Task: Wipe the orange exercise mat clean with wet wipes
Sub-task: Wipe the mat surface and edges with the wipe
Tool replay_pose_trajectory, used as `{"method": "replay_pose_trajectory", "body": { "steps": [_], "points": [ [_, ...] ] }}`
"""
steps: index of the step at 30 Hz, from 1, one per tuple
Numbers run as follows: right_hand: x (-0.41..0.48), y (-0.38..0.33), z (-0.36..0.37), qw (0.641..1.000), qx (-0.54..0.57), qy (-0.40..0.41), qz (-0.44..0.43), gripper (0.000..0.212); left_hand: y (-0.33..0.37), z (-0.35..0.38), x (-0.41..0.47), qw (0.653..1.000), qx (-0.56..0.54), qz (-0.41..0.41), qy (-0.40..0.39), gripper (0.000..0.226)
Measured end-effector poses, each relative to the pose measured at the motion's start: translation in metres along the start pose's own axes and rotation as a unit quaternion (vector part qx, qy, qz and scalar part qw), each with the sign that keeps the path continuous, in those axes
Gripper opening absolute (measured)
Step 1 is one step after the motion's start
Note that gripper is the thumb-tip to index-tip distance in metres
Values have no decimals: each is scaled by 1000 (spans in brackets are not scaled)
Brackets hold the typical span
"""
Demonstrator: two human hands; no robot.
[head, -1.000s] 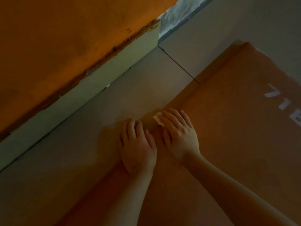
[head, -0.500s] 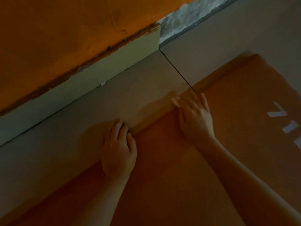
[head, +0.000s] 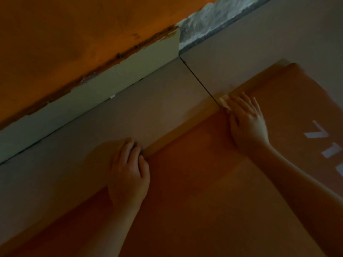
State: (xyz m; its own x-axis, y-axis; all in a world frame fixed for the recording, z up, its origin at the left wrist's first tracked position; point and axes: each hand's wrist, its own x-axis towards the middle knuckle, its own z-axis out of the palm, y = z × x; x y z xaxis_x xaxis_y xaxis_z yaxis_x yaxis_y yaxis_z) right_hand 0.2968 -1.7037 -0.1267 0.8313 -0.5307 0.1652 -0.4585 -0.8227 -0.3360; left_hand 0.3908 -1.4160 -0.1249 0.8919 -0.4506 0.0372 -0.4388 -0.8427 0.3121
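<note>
The orange mat (head: 204, 182) lay on the floor (head: 148, 108) near the wall (head: 74, 43). The right hand (head: 247, 123) pressed a wet wipe (head: 224, 102) onto the mat's far edge with straight fingers; the left hand (head: 128, 173) rested flat on that edge, fingers relaxed

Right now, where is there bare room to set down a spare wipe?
Bare floor lies between the skirting board and the mat edge, and bare mat between the left hand and right hand. It is crowded at the mat edge under the right hand, which presses the wipe there.
</note>
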Motion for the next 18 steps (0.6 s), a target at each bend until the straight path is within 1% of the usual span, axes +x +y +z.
{"method": "replay_pose_trajectory", "body": {
  "steps": [1, 5, 14, 16, 18],
  "points": [
    [-2, -1, 3, 1000, 10, 8, 14, 44, 0, 0, -1, 1000, 1, 1, 1, 50],
    [-4, -5, 4, 999, 40, 17, 17, 43, 0, -1, 0, 1000, 0, -3, -1, 51],
    [-3, -5, 2, 999, 46, 21, 21, 41, 0, 2, 0, 999, 29, -5, -38, 51],
    [-4, -6, 2, 998, 49, 23, 24, 42, 5, 0, 1, 998, 35, -17, -44, 49],
    [-5, -7, 1, 998, 47, 24, 24, 42, 17, -4, 8, 999, 10, -37, -33, 47]
  ]
}}
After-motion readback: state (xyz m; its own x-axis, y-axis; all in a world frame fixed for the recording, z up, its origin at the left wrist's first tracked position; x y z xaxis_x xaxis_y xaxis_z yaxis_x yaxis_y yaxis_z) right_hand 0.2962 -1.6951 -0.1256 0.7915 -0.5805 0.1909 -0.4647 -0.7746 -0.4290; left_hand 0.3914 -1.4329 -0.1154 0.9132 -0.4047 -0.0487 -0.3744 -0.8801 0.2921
